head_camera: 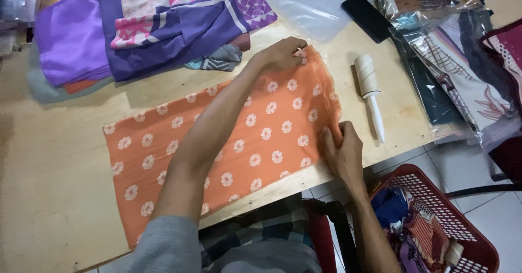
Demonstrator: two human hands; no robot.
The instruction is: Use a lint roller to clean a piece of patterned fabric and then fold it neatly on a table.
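Your left hand (284,54) is stretched out across the desk (54,159), its grip closed on the far corner of the orange flowered cloth (239,137), fingertips pinching the edge down against the wood. Your right hand (341,152) sits at the near corner of that same end, grip closed too, with fingers and thumb bunching a small fold of the orange cloth. Between the two grips the short edge of the cloth is gathered and slightly rumpled; away to the left of them it lies flat and spread out, running along the desk to its front edge.

Just right of both grips lies a white lint roller (370,91), handle pointing toward you, near the cloth but not touching it. Beyond your left grip there is a clear plastic bag (310,4), and a black phone (367,16) rests at its right side. Farther left of that grip is a heap of folded purple and pink patterned fabrics (147,28). To the right of the roller, bagged scarves in clear wrappers (462,83) are stacked at the end of the desk. Below your right grip, off the desk and down on the tiled floor, stands a red plastic basket (435,189) with mixed fabric pieces inside.
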